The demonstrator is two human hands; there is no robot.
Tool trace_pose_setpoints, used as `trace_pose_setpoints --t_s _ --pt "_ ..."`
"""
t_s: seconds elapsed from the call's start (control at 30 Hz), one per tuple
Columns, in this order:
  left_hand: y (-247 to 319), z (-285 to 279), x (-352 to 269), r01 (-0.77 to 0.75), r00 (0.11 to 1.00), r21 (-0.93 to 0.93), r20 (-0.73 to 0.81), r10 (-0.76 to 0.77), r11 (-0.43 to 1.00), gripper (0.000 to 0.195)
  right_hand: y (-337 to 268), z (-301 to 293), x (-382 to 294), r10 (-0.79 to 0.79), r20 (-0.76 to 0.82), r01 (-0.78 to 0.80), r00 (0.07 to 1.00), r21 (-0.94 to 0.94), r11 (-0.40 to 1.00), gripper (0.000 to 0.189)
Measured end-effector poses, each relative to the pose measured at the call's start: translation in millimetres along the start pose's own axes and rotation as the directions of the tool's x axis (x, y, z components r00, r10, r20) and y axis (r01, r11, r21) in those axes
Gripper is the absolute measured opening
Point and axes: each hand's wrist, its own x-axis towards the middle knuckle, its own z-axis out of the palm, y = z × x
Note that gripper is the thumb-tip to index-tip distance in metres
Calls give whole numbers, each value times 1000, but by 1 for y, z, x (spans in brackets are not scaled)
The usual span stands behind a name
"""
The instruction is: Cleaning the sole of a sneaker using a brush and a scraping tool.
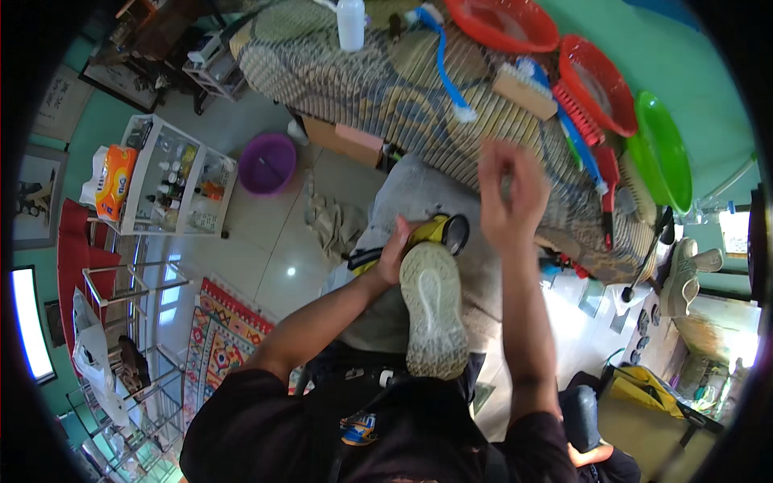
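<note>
A shoe (433,311) lies across my lap with its pale, worn sole turned up and its toe and heel in line with my body. My left hand (395,253) grips its side near the far end. Against that end sits a yellow and black object (435,232) with a dark round face; what it is cannot be told. My right hand (513,190) is raised and blurred, its fingers curled in a loose loop with nothing visible in them. Beyond it, a wooden-backed brush (524,92) and a long blue brush (444,66) lie on a patterned cloth (374,84).
Red basins (598,84) and a green basin (658,151) line the far right edge. A red brush (607,187) lies before them. On the floor stand a purple basin (267,163) and a shelf of bottles (175,181). At lower right, another person's arm (589,456) shows.
</note>
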Motion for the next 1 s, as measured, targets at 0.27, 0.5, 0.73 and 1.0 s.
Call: trace_pose_setpoints --t_s 0.27,0.5,0.73,1.0 --pt "29 8 -2 54 996 -94 72 -47 994 113 46 148 203 87 555 320 827 -593 739 33" --pt "32 5 -8 73 996 -114 49 -68 991 116 61 165 224 234 619 388 750 -697 602 28" --pt "36 10 -14 -55 995 55 -84 60 997 101 -41 37 148 346 430 -355 834 -61 933 27" --pt "64 38 -31 86 979 574 -200 37 814 119 -43 -52 -95 507 45 -419 861 628 656 30"
